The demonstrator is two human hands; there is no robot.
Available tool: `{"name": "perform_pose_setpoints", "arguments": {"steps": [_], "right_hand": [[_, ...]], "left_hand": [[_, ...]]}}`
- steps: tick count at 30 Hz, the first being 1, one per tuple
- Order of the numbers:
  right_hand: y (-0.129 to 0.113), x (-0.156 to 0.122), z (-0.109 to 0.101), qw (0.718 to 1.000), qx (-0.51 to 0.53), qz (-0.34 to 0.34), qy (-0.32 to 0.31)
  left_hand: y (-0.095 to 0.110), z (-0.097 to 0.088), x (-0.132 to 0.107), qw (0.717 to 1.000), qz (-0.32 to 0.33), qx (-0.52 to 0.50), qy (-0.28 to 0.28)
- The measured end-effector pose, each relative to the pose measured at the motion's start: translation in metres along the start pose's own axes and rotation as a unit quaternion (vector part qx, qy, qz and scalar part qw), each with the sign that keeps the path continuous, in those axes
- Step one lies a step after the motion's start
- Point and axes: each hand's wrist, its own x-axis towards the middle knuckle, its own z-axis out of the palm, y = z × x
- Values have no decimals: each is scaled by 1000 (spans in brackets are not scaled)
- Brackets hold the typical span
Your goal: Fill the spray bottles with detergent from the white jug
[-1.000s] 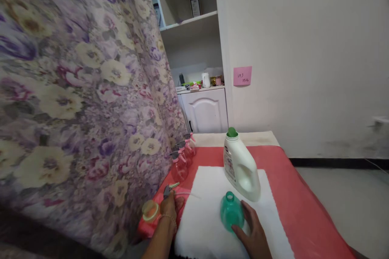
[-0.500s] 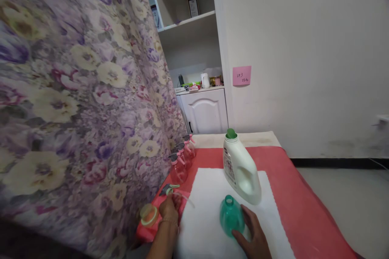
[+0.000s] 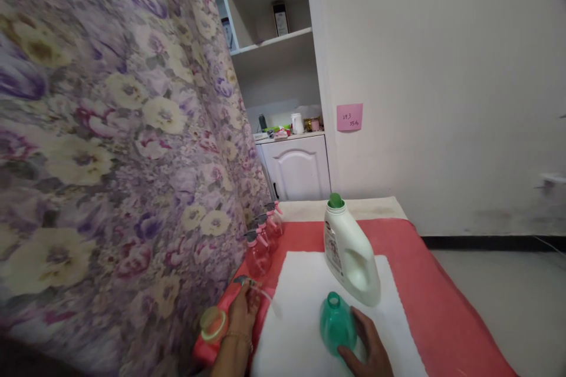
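Observation:
My right hand (image 3: 369, 346) is wrapped around a small green plastic bottle (image 3: 336, 323) with an open neck, standing on a white cloth (image 3: 305, 312). My left hand (image 3: 242, 313) rests at the table's left edge with its fingers on a spray-trigger head (image 3: 246, 281) that has a thin clear tube (image 3: 267, 299). Whether the fingers grip it is unclear. A white detergent jug (image 3: 349, 253) with a green cap stands just behind the green bottle.
Three pink spray bottles (image 3: 263, 238) line the left side of the red table cover (image 3: 411, 259). An orange-lidded round container (image 3: 212, 324) lies by my left wrist. A floral curtain (image 3: 110, 147) hangs at the left; a white cabinet (image 3: 296, 165) and shelves stand behind.
My left hand slid slightly forward over the spray-trigger head. My right hand stays on the green bottle. The view tilted a little.

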Motion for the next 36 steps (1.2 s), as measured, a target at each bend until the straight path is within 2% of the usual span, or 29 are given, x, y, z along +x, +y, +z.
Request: {"name": "perform_pose_setpoints", "arguments": {"steps": [4,10,14,17,19,23,27,36], "right_hand": [[-6,0,-2,1000,-15,-6,-1],[-9,5,-11,998,-36,7,-59],[-17,5,-10,999,-33,13,-36],[-23,5,-7,999,-20,17,-22],[-25,4,-6,999,-18,20,-23],[-24,6,-6,999,-26,22,-28],[-22,6,-7,999,-29,21,-34],[-26,5,-7,999,-27,-1,-34]], "left_hand": [[2,9,-29,998,-6,-32,-53],[11,21,-89,986,39,-47,-153],[33,44,-133,954,145,-55,-256],[44,63,-161,934,201,-31,-295],[45,73,-174,926,221,-17,-306],[35,84,-188,915,237,-8,-328],[21,89,-190,909,241,22,-339],[-2,84,-182,887,244,140,-366]]}}
